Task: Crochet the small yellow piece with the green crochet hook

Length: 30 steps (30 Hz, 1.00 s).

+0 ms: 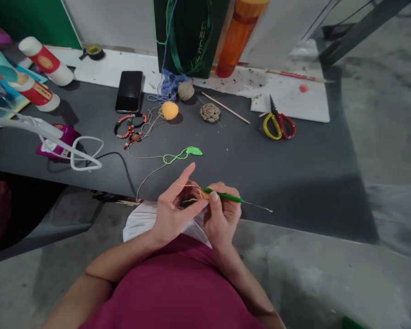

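Note:
At the table's near edge my left hand [174, 208] pinches a small yellow-orange crochet piece [204, 195], its index finger raised with a thin strand of yarn across it. My right hand [223, 212] is closed around a green-handled crochet hook [229, 197], whose thin metal end points right. The hook's other end meets the crochet piece between both hands; the stitches there are too small to make out. Just beyond my hands lies a bright green crocheted leaf [193, 151] with a looped yarn tail. A yellow yarn ball [169, 110] sits farther back.
Red-and-yellow scissors [279, 123], a wooden stick [226, 108] and a brown yarn ball [210, 112] lie toward the back. A phone [129, 91], beaded bracelets [130, 128] and a white cable [85, 160] are on the left. Behind stand a dark green bag [188, 36] and an orange bottle [238, 39].

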{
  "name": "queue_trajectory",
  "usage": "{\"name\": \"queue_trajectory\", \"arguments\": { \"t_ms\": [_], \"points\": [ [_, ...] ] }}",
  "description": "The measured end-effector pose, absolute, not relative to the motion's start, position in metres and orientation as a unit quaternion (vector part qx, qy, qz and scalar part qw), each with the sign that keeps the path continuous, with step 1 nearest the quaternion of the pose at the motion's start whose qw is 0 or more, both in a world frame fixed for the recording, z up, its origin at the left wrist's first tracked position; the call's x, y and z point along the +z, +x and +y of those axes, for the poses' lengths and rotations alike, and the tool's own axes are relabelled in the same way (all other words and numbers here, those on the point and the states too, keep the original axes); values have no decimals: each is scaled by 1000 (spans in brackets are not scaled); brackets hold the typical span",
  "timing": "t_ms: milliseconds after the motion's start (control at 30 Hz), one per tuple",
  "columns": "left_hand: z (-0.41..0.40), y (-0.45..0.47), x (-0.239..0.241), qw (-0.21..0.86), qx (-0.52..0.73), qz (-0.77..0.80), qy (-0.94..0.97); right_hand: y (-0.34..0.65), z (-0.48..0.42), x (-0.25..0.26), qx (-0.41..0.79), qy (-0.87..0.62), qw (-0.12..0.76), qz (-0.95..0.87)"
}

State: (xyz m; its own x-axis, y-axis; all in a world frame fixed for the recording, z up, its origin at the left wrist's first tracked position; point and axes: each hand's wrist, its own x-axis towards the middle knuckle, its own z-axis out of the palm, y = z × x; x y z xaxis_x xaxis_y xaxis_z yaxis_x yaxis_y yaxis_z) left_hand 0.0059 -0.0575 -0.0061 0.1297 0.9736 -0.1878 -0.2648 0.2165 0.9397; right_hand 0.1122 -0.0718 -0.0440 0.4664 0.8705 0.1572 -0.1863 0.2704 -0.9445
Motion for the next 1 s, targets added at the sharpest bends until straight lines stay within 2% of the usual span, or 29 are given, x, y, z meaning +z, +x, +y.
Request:
{"name": "queue_trajectory", "arguments": {
  "t_ms": [200,333,567,767,1000],
  "points": [
    [-73,0,-8,714,494,391,305,101,-81,-43,402,-458,743,-279],
    [-84,-5,-6,718,507,369,302,96,-88,-40,383,-436,767,-275],
    [-92,-11,-1,725,515,316,331,95,-99,-33,370,-428,754,-333],
    [-95,-12,0,731,512,335,301,91,-99,-29,359,-418,762,-339],
    [-101,-14,-1,722,531,334,292,90,-105,-29,403,-379,748,-368]
  ]
}}
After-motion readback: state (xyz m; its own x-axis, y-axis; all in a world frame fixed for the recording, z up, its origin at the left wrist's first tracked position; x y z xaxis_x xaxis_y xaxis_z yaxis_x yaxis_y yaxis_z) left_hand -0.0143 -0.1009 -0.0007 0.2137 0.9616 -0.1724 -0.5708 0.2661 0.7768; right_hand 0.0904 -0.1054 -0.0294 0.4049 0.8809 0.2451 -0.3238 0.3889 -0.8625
